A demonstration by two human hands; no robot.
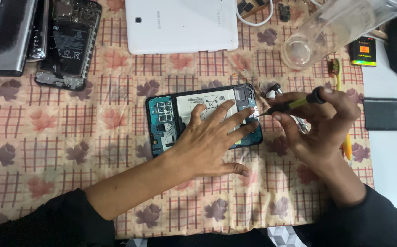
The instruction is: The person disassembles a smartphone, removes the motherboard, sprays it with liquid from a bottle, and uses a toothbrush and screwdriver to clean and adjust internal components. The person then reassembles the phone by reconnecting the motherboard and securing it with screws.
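- Desk (386, 151) covered by checked cloth with leaf print (47, 137); bare white desk edge showing beyond the right hand.
- Left hand (210, 142) flat, fingers spread, palm down, pressing on opened tablet (162, 121); gripping nothing.
- Opened tablet lying back-cover-off under left hand, circuit boards and white battery exposed; fingertips reaching its end nearest the right hand.
- Right hand (319, 123) curled around screwdriver (294, 104), black and yellow handle, held between thumb and fingers.
- Screwdriver tip pointing toward left hand, touching or just at tablet corner by left fingertips; exact contact too small to tell.
- Small metal parts (271, 91) just above the screwdriver tip, beside tablet edge.
- Yellow toothbrush (338, 73) partly hidden behind right hand.
- Dark back cover (386, 114) on bare desk, just beyond right hand.
- Clear plastic bottle (326, 32) lying on its side, far side of right hand.
- Small black and yellow battery (363, 51) next to bottle.
- White tablet (180, 25) face down, far side of left hand.
- Opened phone (68, 43) with battery showing, far from both hands, outward of left arm.
- Dark sleeves on both forearms.
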